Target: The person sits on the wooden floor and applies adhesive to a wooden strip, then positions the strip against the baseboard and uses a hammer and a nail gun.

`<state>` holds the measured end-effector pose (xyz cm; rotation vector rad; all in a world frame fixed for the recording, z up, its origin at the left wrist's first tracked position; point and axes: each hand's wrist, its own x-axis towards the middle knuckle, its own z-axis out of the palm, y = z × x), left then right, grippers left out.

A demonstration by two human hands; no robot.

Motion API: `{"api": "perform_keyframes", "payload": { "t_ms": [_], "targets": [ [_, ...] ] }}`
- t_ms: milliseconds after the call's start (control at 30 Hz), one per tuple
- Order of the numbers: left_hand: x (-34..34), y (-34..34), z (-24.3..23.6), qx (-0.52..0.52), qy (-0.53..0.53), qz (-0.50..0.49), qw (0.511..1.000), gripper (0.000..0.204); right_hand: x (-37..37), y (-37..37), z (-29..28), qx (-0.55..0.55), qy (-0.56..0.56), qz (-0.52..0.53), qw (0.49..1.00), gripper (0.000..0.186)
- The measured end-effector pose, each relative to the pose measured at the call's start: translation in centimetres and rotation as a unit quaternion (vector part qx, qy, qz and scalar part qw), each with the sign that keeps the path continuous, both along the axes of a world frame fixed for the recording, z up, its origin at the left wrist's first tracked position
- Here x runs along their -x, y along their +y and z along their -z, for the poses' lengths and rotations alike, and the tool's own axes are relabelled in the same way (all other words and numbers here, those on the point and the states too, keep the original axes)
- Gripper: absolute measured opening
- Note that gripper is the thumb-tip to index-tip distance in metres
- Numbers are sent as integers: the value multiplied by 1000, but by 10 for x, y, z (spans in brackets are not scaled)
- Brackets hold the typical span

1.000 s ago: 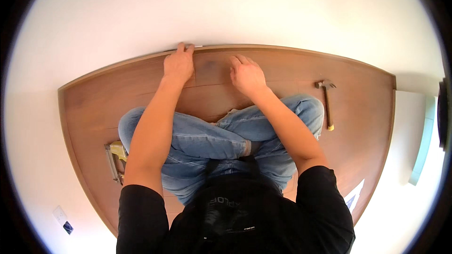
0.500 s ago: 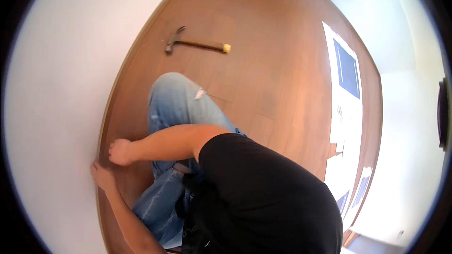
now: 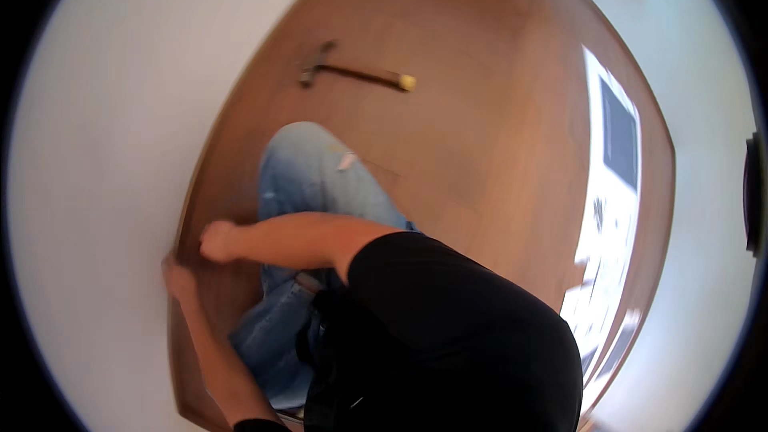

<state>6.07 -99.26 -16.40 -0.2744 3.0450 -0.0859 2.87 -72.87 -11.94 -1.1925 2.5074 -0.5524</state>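
Note:
My right hand [image 3: 218, 242] is closed in a fist just above the floor near the wall. Whether anything sits inside its fingers is hidden. Nearer to me, my left hand [image 3: 179, 278] is at the foot of the white wall [image 3: 96, 192], by the thin wood-coloured trim [image 3: 186, 206] that borders the floor. Motion smears its fingers, so their grip does not show. A claw hammer [image 3: 360, 72] with a brown handle and a yellow end lies on the floor beyond my bent knee, out of both hands.
Brown wooden floorboards [image 3: 480, 112] spread to my right. Bright sunlight patches [image 3: 614, 216] with dark window-like shadows fall along the far right side, before another pale wall [image 3: 712, 192]. My jeans-clad knee [image 3: 308, 160] rises beside my right forearm.
The view has shifted slightly, so the hammer, floor and sunlight appear farther right. My hands remain close together at the wall's foot; the left has blurred more.

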Motion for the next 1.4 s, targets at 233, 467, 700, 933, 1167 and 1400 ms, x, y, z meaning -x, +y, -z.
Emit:
{"api": "perform_keyframes", "payload": {
  "t_ms": [233, 467, 700, 933, 1167, 1400],
  "targets": [
    [-116, 27, -139, -209, -59, -152, 964, 53, -17, 2, 1, -97, -63, -35, 993, 30],
    [-348, 8, -197, -79, 374, -251, 889, 27, -39, -28, -1, -102, -76, -57, 990, 37],
    [-537, 163, -61, -190, 131, -399, 887, 25, -63, 45, 22, -61, 8, -145, 988, 28],
    [-486, 137, -52, -354, -140, -368, 848, 19, -13, 59, -21, 18, 133, -114, 984, 30],
    [-353, 14, -224, -224, 249, -218, 917, 27, 15, 237, -170, 104, 218, 310, 920, 27],
    [-122, 141, -318, -386, 219, 154, 883, 27, -194, 474, -53, 83, 114, 600, 787, 35]
  ]
}}
